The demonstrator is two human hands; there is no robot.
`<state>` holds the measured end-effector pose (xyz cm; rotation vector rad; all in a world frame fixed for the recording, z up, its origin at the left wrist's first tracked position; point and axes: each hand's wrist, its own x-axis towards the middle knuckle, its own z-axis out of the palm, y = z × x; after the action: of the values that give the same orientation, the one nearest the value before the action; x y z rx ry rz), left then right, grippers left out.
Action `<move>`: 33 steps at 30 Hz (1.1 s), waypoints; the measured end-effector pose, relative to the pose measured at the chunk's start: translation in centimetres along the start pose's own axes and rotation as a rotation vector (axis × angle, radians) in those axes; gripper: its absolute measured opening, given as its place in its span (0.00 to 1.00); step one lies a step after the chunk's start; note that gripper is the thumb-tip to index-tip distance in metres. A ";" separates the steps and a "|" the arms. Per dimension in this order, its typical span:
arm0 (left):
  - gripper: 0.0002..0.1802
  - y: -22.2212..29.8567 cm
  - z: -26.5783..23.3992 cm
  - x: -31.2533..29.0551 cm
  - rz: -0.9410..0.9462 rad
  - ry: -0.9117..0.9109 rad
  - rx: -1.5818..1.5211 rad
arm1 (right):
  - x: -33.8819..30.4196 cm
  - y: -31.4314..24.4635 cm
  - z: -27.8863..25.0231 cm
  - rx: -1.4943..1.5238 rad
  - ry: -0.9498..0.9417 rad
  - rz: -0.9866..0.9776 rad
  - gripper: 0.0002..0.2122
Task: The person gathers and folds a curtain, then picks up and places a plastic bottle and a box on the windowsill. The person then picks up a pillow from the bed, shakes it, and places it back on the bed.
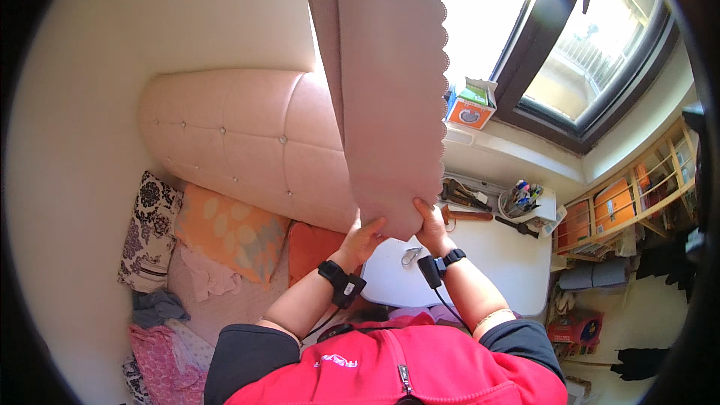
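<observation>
Mauve scalloped curtain (394, 90) hangs from 12 o'clock to centre. Left hand (362, 237) and right hand (433, 229) grip its lower end at 8 and 4 o'clock. Judged partway — end gathered, no tie visible, release not yet made.

1 upright head view, left of 2 side-by-side fisheyes. Looks down from above red top (465, 367); left hand (363, 240) and right hand (433, 228) near, mid-frame. Faces window (596, 49) and padded headboard (232, 142), farther off. Corners dark; straight lines bend outward.
</observation>
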<state>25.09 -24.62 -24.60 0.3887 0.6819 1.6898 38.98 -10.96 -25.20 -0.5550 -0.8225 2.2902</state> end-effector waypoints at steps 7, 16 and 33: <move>0.29 -0.8 -1.8 2.3 -0.328 0.006 0.016 | 0.9 -2.5 -2.2 -0.117 -0.069 0.126 0.33; 0.25 -2.5 -1.8 6.2 0.249 0.162 -0.073 | 4.8 -2.3 -2.3 -0.180 0.023 0.032 0.32; 0.28 2.2 -2.2 3.5 0.422 0.158 1.291 | 1.6 -2.0 -2.7 -0.520 0.167 0.294 0.34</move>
<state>21.31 -21.94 -25.29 1.3692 1.8817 1.4474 40.19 -7.53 -26.09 -1.1470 -1.3335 2.2361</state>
